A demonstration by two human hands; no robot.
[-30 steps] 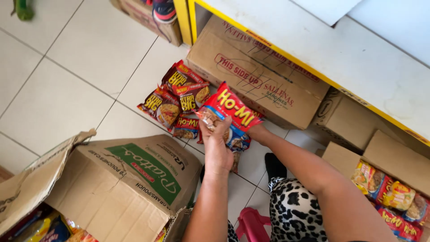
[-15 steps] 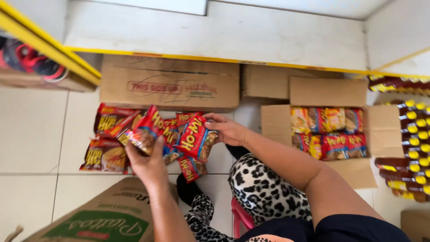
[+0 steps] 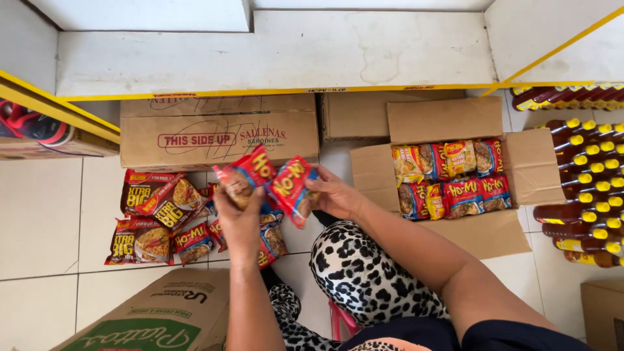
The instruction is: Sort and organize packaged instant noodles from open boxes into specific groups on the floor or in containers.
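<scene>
The left hand (image 3: 239, 218) grips one red packet (image 3: 246, 174), the right hand (image 3: 333, 195) grips another packet (image 3: 292, 190). Both are higher now, above the pile (image 3: 156, 221) on the floor. The open box (image 3: 455, 175) looks nearer than before

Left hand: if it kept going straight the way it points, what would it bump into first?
Probably the closed cardboard box against the shelf, straight ahead of the left hand and its red noodle packet. Depth is hard to judge.
</scene>
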